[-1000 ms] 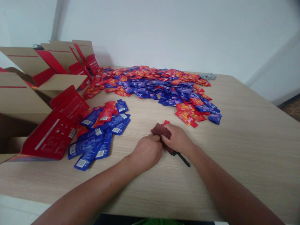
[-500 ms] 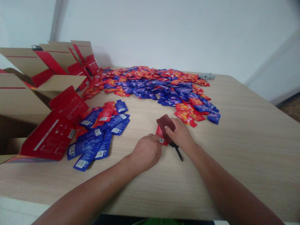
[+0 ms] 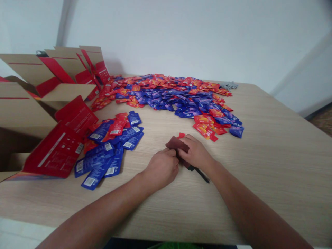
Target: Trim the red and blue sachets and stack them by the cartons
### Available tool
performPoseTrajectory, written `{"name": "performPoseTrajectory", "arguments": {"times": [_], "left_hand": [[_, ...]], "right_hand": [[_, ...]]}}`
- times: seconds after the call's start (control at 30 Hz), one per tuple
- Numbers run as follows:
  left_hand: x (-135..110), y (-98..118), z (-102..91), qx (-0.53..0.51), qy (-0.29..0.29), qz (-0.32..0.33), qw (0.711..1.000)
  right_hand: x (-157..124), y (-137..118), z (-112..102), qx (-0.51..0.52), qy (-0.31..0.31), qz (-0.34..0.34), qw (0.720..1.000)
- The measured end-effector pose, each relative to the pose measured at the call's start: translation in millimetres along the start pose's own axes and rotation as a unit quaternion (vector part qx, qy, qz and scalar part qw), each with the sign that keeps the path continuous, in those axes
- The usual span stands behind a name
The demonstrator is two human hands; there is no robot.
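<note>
Near the middle of the table, my right hand (image 3: 195, 152) is closed around a flat dark reddish-brown piece (image 3: 173, 142) with a thin black strap (image 3: 202, 175) trailing toward me. Its exact kind is unclear. A red sachet (image 3: 181, 135) lies beneath the brown piece; only its far corner shows. My left hand (image 3: 163, 169) rests on the table with its fingers curled in at the near side of the sachet, touching the brown piece. Its fingertips are partly hidden. Blue and red sachets (image 3: 114, 145) lie barcode side up in a loose heap to the left.
A long pile of red-orange and blue-purple sachets (image 3: 168, 95) stretches across the back of the table (image 3: 259, 155). Open red cardboard boxes (image 3: 55, 148) stand along the left. Small grey pieces (image 3: 228, 85) lie at the far right of the pile, near the white wall (image 3: 194, 34).
My right hand has moved slightly left with the brown piece, which now covers most of the red sachet. The strap has swung right. My left hand has stayed almost still.
</note>
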State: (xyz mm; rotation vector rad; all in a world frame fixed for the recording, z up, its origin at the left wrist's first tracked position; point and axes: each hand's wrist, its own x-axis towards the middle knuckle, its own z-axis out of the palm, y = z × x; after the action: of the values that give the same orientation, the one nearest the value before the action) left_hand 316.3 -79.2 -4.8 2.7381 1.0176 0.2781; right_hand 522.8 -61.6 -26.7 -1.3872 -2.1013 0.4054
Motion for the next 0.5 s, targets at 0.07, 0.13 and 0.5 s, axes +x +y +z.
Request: {"name": "performPoseTrajectory", "arguments": {"times": [0.07, 0.13, 0.5], "left_hand": [[-0.1, 0.7, -0.7, -0.001, 0.001, -0.001, 1.000], [0.0, 1.5, -1.1, 0.000, 0.002, -0.003, 1.000], [1.1, -0.6, 0.3, 0.001, 0.014, -0.013, 1.000]], "right_hand": [[2.5, 3.8, 0.4, -0.013, 0.018, 0.036, 0.999], [5.0, 9.1, 1.0, -0.028, 0.037, 0.066, 0.997], [7.6, 23.2, 0.7, -0.032, 0.076, 0.105, 0.991]]}}
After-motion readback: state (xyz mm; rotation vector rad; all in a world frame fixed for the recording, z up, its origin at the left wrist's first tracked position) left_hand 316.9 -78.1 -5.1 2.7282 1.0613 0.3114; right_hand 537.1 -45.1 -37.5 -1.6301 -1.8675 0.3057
